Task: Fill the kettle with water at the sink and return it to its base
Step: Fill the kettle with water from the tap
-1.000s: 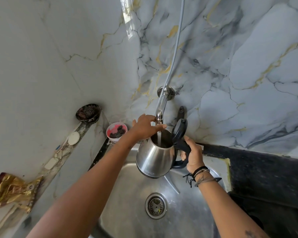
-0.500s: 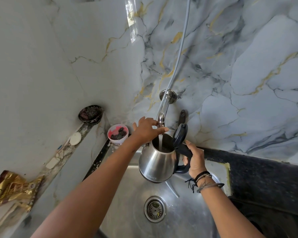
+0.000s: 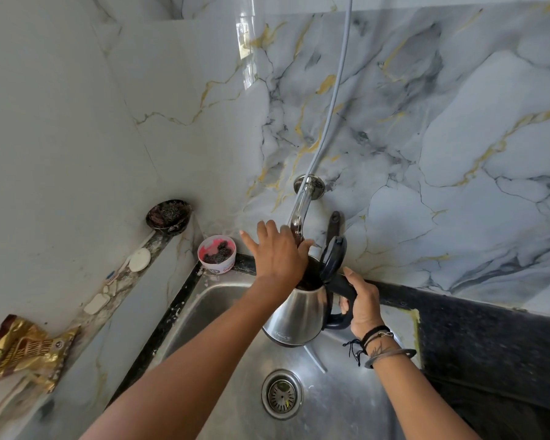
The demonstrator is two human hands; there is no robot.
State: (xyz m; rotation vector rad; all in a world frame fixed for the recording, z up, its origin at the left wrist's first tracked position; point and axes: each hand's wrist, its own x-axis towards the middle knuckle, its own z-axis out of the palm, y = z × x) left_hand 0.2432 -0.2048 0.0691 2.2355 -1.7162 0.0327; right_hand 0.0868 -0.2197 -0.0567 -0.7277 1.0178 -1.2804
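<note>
**Overfill or spill risk at tap**

Kettle held over sink, lid up, under tap. Right hand wraps handle; left hand, fingers spread, on spout. Water level hidden: could overflow or tip.

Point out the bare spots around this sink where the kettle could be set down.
Free: the steel sink basin floor around the round drain strainer, and the dark speckled countertop right of the basin. Crowded: the narrow marble ledge on the left, with a dark bowl, white disc and gold wrapper, plus the pink tub in the corner.
</note>
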